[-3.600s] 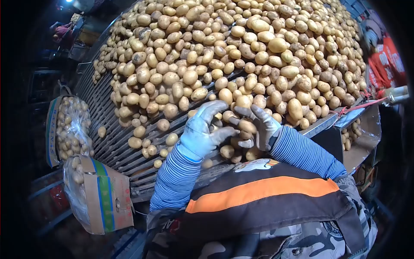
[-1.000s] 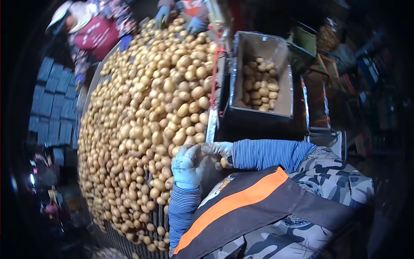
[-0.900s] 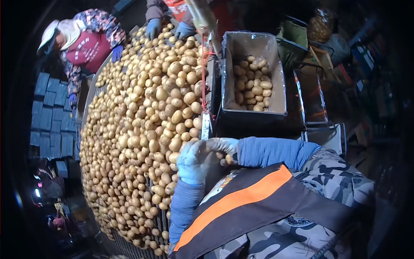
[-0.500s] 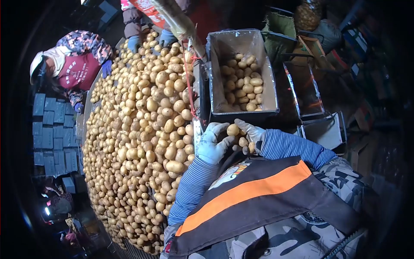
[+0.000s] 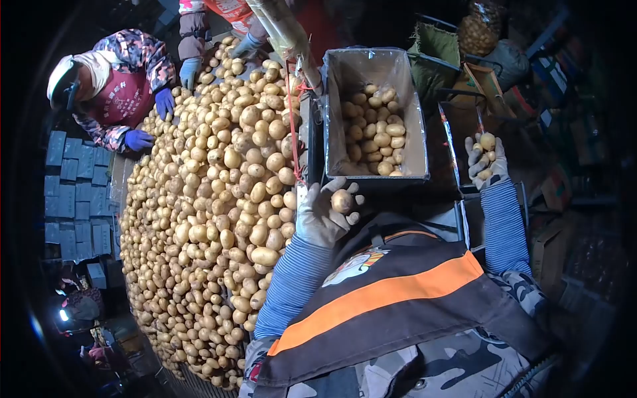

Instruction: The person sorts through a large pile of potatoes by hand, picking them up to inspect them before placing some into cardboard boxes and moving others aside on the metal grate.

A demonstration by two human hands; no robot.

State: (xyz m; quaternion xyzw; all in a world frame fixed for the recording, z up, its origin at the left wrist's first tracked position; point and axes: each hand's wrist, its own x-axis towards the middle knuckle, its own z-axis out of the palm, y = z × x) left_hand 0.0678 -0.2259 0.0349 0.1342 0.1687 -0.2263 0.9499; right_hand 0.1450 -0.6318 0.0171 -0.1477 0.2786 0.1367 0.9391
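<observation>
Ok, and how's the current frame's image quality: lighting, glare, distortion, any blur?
Head view: fisheye curvature, black corners; head view: the potato pile brightly lit, far right side dim; head view: a small light glares at lower left; head view: left hand and right hand fairly sharp.

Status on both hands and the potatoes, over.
Left hand: holding one potato. Right hand: cupping several potatoes. Open box: partly filled, nothing blocking it.

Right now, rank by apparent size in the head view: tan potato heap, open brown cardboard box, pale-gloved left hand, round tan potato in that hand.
1. Tan potato heap
2. Open brown cardboard box
3. Pale-gloved left hand
4. Round tan potato in that hand
</observation>
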